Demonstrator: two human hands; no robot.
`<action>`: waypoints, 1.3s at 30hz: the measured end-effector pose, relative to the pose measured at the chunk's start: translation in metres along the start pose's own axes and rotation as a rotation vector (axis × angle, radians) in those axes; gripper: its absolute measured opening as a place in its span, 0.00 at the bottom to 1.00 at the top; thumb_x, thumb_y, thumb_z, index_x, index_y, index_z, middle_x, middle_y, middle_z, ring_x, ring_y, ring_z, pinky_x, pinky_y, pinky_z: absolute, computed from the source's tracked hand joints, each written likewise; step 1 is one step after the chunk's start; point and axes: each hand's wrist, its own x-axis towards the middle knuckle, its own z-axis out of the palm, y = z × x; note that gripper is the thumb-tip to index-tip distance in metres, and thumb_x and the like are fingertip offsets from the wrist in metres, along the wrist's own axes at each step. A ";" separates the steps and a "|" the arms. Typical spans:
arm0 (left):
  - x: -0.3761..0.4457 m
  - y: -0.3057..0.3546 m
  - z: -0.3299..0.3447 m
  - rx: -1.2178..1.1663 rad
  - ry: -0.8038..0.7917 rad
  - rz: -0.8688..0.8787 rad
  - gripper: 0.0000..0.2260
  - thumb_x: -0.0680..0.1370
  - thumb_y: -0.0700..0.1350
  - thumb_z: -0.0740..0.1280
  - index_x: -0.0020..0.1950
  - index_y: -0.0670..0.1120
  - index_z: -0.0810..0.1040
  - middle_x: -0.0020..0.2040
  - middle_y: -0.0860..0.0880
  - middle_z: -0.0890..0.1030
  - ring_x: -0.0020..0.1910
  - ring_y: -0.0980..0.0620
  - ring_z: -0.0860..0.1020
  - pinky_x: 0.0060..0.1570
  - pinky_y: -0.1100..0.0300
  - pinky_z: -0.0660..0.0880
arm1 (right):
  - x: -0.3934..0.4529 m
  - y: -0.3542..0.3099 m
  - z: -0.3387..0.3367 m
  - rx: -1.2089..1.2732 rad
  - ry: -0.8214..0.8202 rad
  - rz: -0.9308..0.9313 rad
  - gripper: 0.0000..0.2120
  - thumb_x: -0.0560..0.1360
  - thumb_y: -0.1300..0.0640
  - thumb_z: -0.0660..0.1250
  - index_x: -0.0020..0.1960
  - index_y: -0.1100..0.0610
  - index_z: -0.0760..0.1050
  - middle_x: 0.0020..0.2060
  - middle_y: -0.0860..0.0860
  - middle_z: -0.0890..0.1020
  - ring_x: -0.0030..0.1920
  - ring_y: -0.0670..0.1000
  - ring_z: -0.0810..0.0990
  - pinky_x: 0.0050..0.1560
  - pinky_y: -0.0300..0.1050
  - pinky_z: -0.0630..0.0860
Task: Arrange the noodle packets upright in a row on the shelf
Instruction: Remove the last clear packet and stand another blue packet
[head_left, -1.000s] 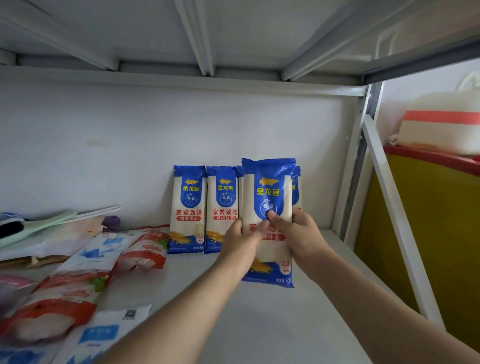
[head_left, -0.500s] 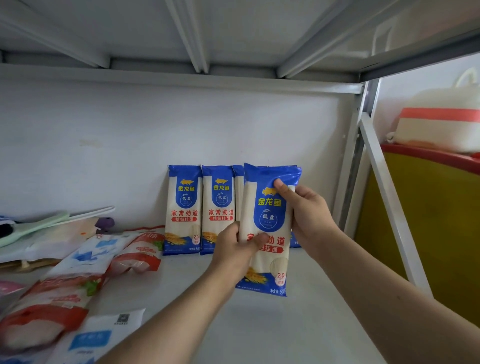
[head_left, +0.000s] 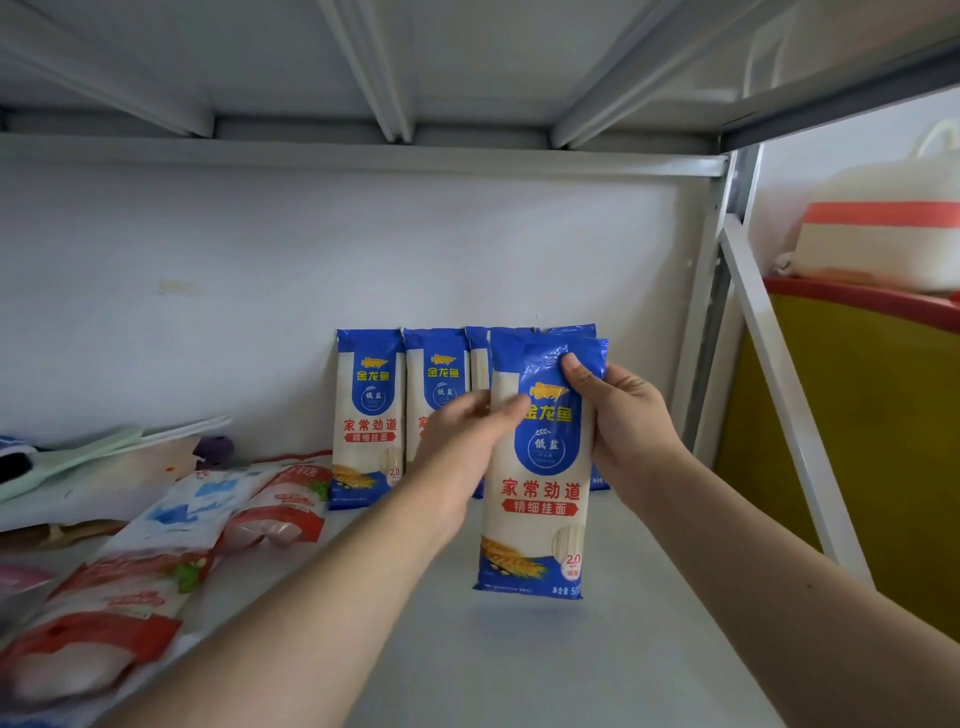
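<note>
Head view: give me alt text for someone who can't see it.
Both hands, left and right, hold a blue noodle packet upright above the shelf. More packets stand in a row against the wall behind; red-and-white bags lie flat at left.

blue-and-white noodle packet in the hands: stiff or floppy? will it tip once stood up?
The tall, narrow blue-and-white plastic noodle packet probably handles stiffly: it hangs straight though gripped only near its top by the right hand. The glossy film may be slippery. It likely tips easily unless leaned on the white back wall, like the standing packets.
</note>
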 end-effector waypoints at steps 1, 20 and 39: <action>0.002 0.008 0.000 -0.023 -0.001 0.020 0.12 0.76 0.51 0.73 0.56 0.47 0.82 0.49 0.49 0.87 0.46 0.50 0.86 0.44 0.55 0.81 | -0.001 0.000 0.000 -0.011 -0.003 0.006 0.08 0.78 0.55 0.72 0.53 0.59 0.83 0.48 0.57 0.89 0.43 0.57 0.89 0.44 0.55 0.87; 0.016 0.023 0.010 -0.013 0.288 0.149 0.19 0.78 0.50 0.70 0.38 0.37 0.71 0.38 0.39 0.79 0.37 0.40 0.81 0.39 0.52 0.74 | 0.001 -0.002 -0.003 -0.066 -0.039 0.015 0.17 0.81 0.49 0.67 0.61 0.61 0.82 0.52 0.57 0.89 0.52 0.61 0.88 0.53 0.58 0.85; -0.001 -0.023 0.000 0.302 -0.074 -0.111 0.20 0.67 0.49 0.80 0.56 0.54 0.80 0.51 0.55 0.86 0.51 0.55 0.83 0.49 0.56 0.81 | 0.004 0.003 -0.010 0.016 0.016 0.058 0.18 0.80 0.49 0.69 0.62 0.62 0.81 0.53 0.58 0.88 0.55 0.63 0.87 0.58 0.64 0.83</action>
